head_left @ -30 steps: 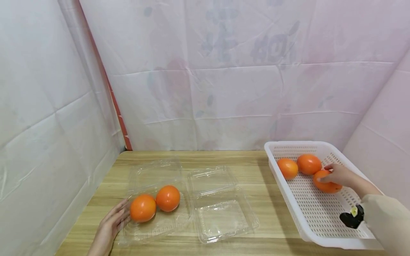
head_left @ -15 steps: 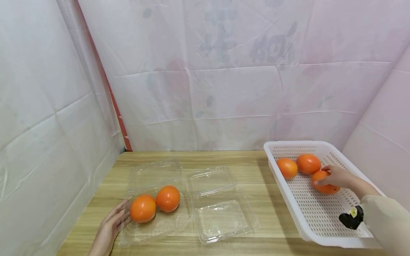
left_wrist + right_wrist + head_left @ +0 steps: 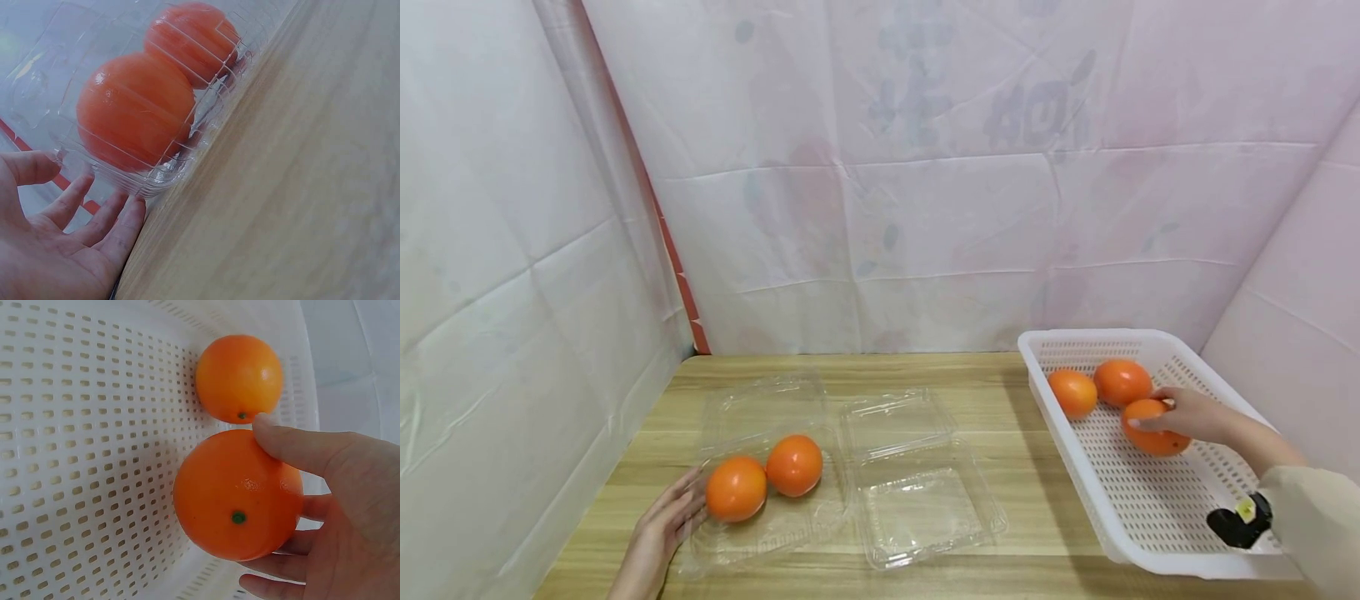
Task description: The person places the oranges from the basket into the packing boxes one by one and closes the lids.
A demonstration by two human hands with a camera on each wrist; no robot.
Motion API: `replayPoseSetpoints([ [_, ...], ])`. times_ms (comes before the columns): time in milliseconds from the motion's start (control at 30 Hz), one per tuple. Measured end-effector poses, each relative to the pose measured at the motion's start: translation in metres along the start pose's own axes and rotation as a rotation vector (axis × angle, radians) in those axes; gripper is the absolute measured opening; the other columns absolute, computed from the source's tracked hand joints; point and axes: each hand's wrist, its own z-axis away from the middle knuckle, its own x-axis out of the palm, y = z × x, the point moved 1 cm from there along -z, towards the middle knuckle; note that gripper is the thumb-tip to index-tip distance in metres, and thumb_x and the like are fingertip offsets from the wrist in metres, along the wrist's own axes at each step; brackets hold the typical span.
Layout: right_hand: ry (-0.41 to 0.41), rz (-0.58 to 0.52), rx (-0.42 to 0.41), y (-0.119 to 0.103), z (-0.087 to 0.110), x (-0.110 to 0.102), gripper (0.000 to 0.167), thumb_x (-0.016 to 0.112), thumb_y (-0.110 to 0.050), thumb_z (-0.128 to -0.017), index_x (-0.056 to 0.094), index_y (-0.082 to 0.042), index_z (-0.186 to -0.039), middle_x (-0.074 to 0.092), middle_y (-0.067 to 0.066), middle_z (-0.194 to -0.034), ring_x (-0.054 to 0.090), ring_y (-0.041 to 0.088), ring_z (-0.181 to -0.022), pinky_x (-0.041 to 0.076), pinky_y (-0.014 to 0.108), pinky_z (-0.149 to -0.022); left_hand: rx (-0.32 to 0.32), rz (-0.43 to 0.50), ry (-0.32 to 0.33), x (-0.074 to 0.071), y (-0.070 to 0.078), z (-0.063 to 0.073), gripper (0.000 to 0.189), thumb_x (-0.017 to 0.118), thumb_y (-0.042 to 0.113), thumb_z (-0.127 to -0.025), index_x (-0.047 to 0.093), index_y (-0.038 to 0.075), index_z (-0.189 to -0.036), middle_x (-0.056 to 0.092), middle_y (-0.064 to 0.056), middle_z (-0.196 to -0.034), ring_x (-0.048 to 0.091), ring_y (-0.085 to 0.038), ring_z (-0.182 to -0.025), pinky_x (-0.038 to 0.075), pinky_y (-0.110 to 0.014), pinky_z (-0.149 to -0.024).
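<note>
My right hand (image 3: 1193, 414) grips an orange (image 3: 1153, 429) inside the white basket. In the right wrist view, the thumb lies over the top of this orange (image 3: 234, 500) and the other fingers reach round its far side; its green stem end faces the camera. Two other oranges (image 3: 1072, 394) (image 3: 1122, 382) sit at the basket's back. My left hand (image 3: 660, 529) rests its fingertips against the left side of an open clear plastic clamshell box (image 3: 790, 533), which holds two oranges (image 3: 736, 489) (image 3: 794, 465). Its fingers look loosely extended in the left wrist view.
Right of the filled box lies a second open clear clamshell (image 3: 917, 517) with nothing in it. The perforated white basket (image 3: 1078, 467) stands at the right of the wooden table (image 3: 992, 383). Pale cloth (image 3: 865, 208) hangs behind and at both sides.
My right hand has shifted slightly left within the basket, bringing the gripped orange along. The left hand and the clear boxes stay where they were.
</note>
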Motion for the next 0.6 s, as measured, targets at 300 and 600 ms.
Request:
replayPoseSetpoints([
  [300, 0.067, 0.002, -0.059, -0.027, 0.012, -0.002, 0.074, 0.069, -0.036, -0.092, 0.042, 0.023, -0.128, 0.062, 0.025, -0.105, 0.057, 0.034, -0.089, 0.053, 0.047, -0.072, 0.025, -0.003, -0.02, 0.002, 0.002, 0.001, 0.02, 0.043, 0.027, -0.108, 0.056, 0.041, -0.114, 0.062, 0.024, -0.11, 0.061, 0.002, -0.103, 0.052, -0.02, -0.086],
  [600, 0.118, 0.008, -0.06, -0.06, 0.025, -0.01, 0.082, 0.072, -0.037, -0.091, 0.035, 0.022, -0.133, 0.061, 0.025, -0.102, 0.058, 0.031, -0.084, 0.048, 0.036, -0.064, 0.035, 0.01, -0.032, 0.001, 0.002, 0.002, 0.025, 0.042, 0.025, -0.108, 0.059, 0.044, -0.111, 0.063, 0.024, -0.109, 0.061, 0.002, -0.103, 0.052, -0.02, -0.086],
])
